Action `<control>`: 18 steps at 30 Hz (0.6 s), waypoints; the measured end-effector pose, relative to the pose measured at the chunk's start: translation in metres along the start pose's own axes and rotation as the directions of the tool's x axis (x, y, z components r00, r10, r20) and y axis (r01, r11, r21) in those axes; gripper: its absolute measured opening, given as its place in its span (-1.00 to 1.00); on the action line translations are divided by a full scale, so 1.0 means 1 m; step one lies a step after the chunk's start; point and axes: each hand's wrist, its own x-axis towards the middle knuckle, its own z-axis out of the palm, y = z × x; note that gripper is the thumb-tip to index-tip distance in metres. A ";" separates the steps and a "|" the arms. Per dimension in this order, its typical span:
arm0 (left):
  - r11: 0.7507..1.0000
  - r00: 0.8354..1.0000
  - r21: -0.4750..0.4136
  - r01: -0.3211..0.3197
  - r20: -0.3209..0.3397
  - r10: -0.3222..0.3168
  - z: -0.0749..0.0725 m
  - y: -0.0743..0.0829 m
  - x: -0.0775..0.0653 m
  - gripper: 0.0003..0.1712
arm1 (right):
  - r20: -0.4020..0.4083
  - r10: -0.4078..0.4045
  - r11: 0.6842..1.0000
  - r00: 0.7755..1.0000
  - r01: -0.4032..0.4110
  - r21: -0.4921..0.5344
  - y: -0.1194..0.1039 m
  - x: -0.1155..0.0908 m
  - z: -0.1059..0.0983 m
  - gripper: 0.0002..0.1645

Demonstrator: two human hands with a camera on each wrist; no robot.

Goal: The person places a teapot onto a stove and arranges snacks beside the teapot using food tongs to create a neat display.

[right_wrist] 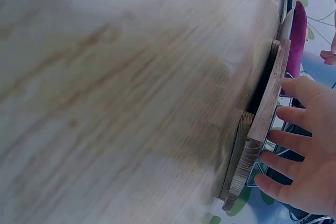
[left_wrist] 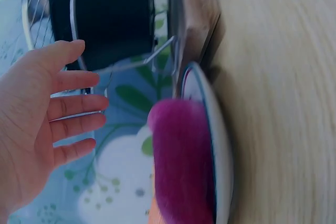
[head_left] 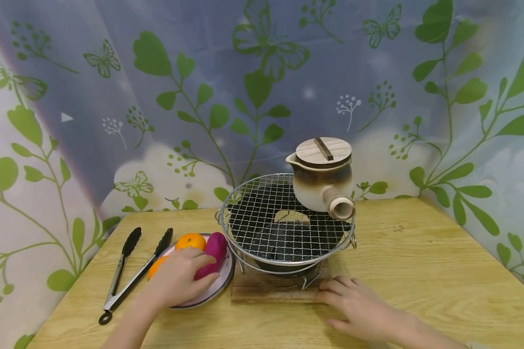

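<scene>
My left hand (head_left: 181, 277) is over a plate (head_left: 221, 287) that holds a purple sweet potato (head_left: 217, 246) and orange citrus fruit (head_left: 190, 241). Its fingers are extended, and the left wrist view shows a gap between them and the sweet potato (left_wrist: 181, 161). Part of the fruit is hidden behind the hand. Beside the front right corner of a wooden base board (head_left: 275, 294) is my right hand (head_left: 360, 306), fingers loosely spread and holding nothing. In the right wrist view its fingertips lie close to the board (right_wrist: 265, 108); whether they touch it I cannot tell.
A dark round stove (head_left: 270, 266) stands on the board, topped by a wire grill rack (head_left: 262, 213). On the rack's right side sits a side-handled clay teapot (head_left: 310, 186) with a wooden lid. Black-tipped tongs (head_left: 133, 286) lie spread at the left. A patterned cloth (head_left: 262, 97) hangs behind the table.
</scene>
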 end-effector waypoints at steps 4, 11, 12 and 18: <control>0.998 0.998 0.016 0.065 -0.028 -0.064 -0.010 -0.011 -0.005 -0.80 | 0.020 0.013 1.000 1.000 -0.013 0.009 0.000 0.000 0.001 -0.51; 0.966 0.966 -0.005 0.259 0.026 -0.258 -0.024 -0.029 -0.017 -0.78 | 0.015 0.025 1.000 1.000 -0.025 -0.006 0.001 0.002 0.001 -0.51; 0.958 0.958 0.000 0.286 0.033 -0.286 -0.025 -0.031 -0.020 -0.77 | 0.021 0.027 1.000 0.999 -0.027 -0.007 0.000 0.002 0.001 -0.51; 0.914 0.912 0.034 0.405 0.053 -0.407 -0.028 -0.052 -0.033 -0.82 | 0.054 0.043 0.999 0.998 -0.044 0.016 -0.001 0.001 0.001 -0.52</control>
